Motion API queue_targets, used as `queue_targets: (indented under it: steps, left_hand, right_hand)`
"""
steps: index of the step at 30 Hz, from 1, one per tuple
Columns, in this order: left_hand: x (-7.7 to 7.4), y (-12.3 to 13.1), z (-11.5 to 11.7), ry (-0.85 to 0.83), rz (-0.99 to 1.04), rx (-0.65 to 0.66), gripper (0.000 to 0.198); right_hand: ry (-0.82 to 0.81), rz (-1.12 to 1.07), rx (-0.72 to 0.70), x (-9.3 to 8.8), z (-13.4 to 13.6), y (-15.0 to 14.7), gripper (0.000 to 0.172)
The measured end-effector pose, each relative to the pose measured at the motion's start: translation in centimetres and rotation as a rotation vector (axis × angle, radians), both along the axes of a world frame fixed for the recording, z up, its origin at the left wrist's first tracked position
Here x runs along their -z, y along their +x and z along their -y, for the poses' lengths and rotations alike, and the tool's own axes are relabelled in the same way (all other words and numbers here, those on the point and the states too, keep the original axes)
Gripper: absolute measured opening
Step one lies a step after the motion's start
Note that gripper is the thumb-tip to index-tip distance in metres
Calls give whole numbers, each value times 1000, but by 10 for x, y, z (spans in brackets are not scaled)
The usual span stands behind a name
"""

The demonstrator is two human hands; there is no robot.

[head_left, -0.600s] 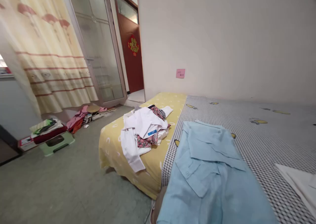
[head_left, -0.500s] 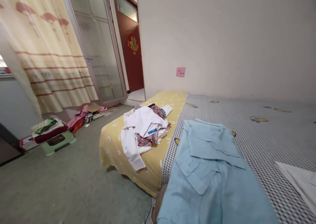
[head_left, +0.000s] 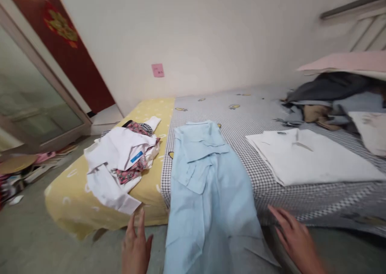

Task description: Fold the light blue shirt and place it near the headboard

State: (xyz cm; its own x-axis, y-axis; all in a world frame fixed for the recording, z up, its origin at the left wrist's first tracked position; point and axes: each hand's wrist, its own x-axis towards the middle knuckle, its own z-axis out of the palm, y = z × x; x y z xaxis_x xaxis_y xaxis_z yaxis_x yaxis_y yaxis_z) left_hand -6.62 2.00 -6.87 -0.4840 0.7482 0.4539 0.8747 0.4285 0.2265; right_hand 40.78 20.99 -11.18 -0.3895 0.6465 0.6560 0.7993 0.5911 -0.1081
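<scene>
A light blue shirt (head_left: 208, 189) lies lengthwise over the front edge of the checked bed sheet (head_left: 265, 117), its lower part hanging down. My left hand (head_left: 136, 246) hovers open just left of the shirt's hanging part, fingers up, holding nothing. My right hand (head_left: 297, 240) is open at the shirt's right side, fingers spread toward it, apart from the cloth. A folded white shirt (head_left: 307, 157) rests flat on the sheet to the right.
A heap of white and floral clothes (head_left: 120, 161) sits on the yellow mattress (head_left: 69, 201) at left. Dark and beige garments (head_left: 328, 97) pile up at the far right. A glass door (head_left: 33, 101) and floor clutter (head_left: 18, 173) lie to the left.
The view has swung right and down. Both of my hands have come into view beside the blue shirt. The folded white shirt and the far clothes pile now show.
</scene>
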Motion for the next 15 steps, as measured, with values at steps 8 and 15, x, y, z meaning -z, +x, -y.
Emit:
queue_targets:
  steps: [8, 15]
  left_hand:
    - [-22, 32, -17, 52, -583, 618, 79]
    - [-28, 35, -51, -322, 199, 1176, 59]
  right_hand:
    - [54, 94, -112, -1, 22, -34, 58]
    - [-359, 245, -746, -73, 5, -57, 34]
